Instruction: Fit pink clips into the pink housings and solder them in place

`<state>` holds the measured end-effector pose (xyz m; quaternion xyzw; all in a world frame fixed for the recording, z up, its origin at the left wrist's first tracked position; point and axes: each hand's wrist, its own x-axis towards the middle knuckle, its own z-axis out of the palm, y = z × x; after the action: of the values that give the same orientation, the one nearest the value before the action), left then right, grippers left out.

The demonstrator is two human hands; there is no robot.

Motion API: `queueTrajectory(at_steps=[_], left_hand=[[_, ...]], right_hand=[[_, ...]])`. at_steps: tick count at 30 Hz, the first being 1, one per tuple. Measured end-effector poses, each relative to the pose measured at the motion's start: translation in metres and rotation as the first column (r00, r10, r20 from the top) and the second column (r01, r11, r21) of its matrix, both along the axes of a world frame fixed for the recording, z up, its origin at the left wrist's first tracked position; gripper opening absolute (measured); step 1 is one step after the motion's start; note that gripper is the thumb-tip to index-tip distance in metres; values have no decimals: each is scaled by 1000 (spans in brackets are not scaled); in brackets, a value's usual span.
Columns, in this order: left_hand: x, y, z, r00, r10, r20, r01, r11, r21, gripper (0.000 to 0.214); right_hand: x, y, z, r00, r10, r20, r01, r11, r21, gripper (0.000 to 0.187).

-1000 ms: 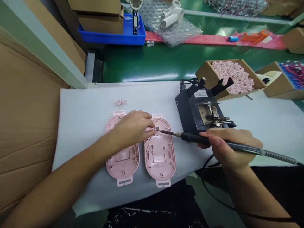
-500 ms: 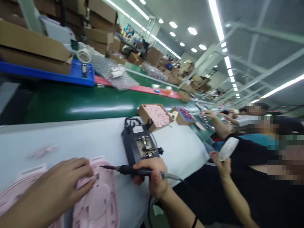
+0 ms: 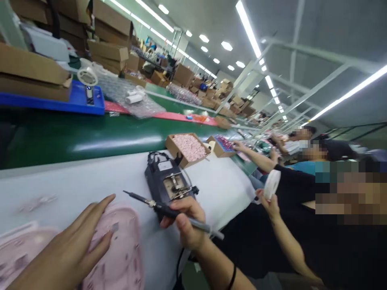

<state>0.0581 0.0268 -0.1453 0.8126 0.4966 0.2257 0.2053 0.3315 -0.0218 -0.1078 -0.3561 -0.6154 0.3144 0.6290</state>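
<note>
Pink plastic housing shell (image 3: 116,249) lies flat on the white bench sheet (image 3: 205,193), bottom edge of view, inner face up. Small metal tab (image 3: 115,226) sits in it, near the fingers of the left hand. Second pink shell (image 3: 21,251) lies just beside it to the left, partly cut off by the frame.

Left hand (image 3: 71,245): open, fingers spread, palm down, resting on the shell and overlapping both shells. No grasp on anything.

Right hand (image 3: 187,225): closed around the grey handle of a soldering iron (image 3: 169,211), cable end sticking out past the hand. Tip (image 3: 127,193) points away from the person, above the sheet and apart from the shell and tab. Black band (image 3: 232,278) on that wrist.

Black soldering station (image 3: 165,179) stands on the sheet just past the iron, metal holder plate facing up. Cardboard tray of small pink parts (image 3: 184,148) sits just behind it, with a box of blue and pink pieces (image 3: 219,144) further right. Blurred small pink parts (image 3: 38,200) lie on the sheet, left of the station.

Behind that: green conveyor belt (image 3: 75,141), blue tray (image 3: 81,102), bubble wrap (image 3: 127,96).

Right of frame, a co-worker's hand (image 3: 267,205) grips a white ring-shaped item (image 3: 272,184). Another co-worker's arm (image 3: 254,161) reaches towards the box of pieces.
</note>
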Motion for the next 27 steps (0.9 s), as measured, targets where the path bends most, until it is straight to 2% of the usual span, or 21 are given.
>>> queueTrajectory(at_steps=[4, 6, 8, 13, 17, 23, 27], left_hand=[[7, -8, 44, 997, -66, -40, 59, 987, -147, 64], [11, -9, 59, 994, -104, -44, 91, 967, -239, 67], [14, -10, 66, 990, -138, -11, 128, 942, -309, 70], [16, -14, 71, 985, -162, 58, 172, 935, -308, 69], [16, -15, 71, 984, -165, 73, 180, 933, -313, 67], [17, -13, 67, 985, -166, 40, 170, 935, -312, 70], [16, -12, 65, 985, -170, 26, 170, 933, -319, 71]], right_hand=[[8, -7, 4, 979, -80, 187, 62, 993, 99, 22], [11, -9, 6, 956, -137, 260, 109, 987, 118, 13], [12, -11, 6, 942, -168, 289, 140, 983, 117, 10], [7, -14, 10, 944, -155, 292, 115, 982, 147, 16], [6, -12, 16, 908, -153, 390, 87, 979, 182, 16], [7, -12, 21, 882, -123, 454, 47, 983, 175, 15], [8, -13, 22, 861, -89, 501, 34, 992, 118, 15]])
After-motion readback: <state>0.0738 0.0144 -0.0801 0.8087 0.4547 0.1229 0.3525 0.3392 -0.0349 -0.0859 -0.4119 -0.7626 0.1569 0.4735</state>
